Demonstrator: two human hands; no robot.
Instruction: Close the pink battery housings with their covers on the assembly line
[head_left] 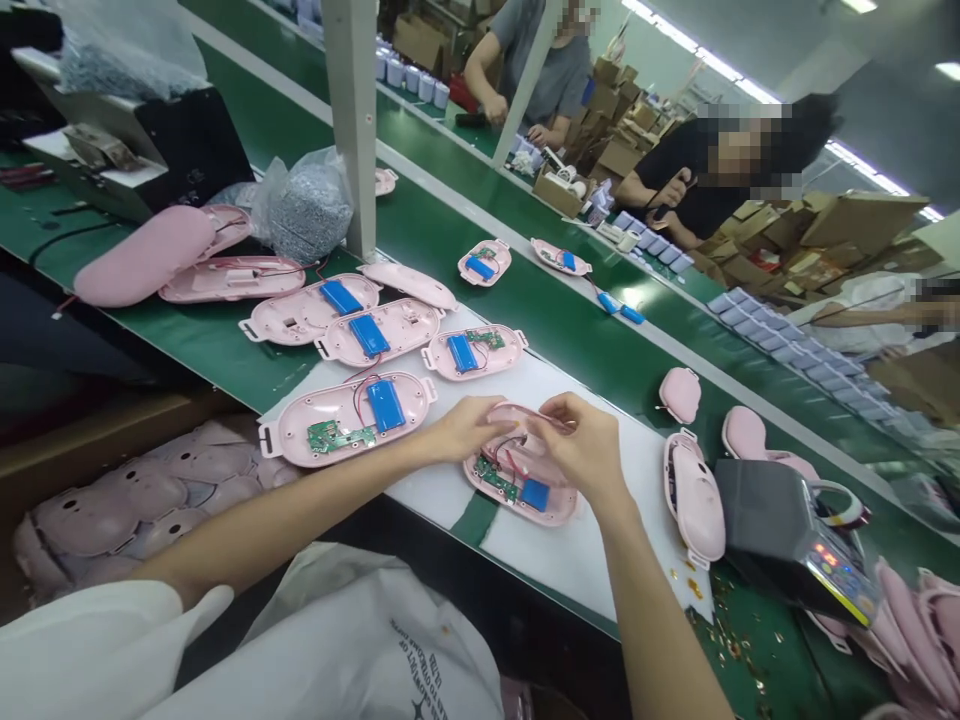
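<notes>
The fingers (501, 412) of the left hand (469, 430) and the fingers (561, 420) of the right hand (581, 445) curl narrowly over a pink plastic shell (521, 508); exactly what they pinch is too small to tell. In the shell lie thin red and black wires (506, 445), a green circuit board (495, 478) and a blue battery (535, 494). The shell rests on a white sheet (577, 550) laid over a green conveyor belt (600, 340). To its left, an open shell (289, 435) holds a similar battery and board, and 3 more open shells with blue batteries lie beyond it. To the right, a closed pink shell (694, 498) sits just beside a dark device with a lit display (795, 540). Across the belt work a person in black (675, 160) and a person in grey (547, 70).
</notes>
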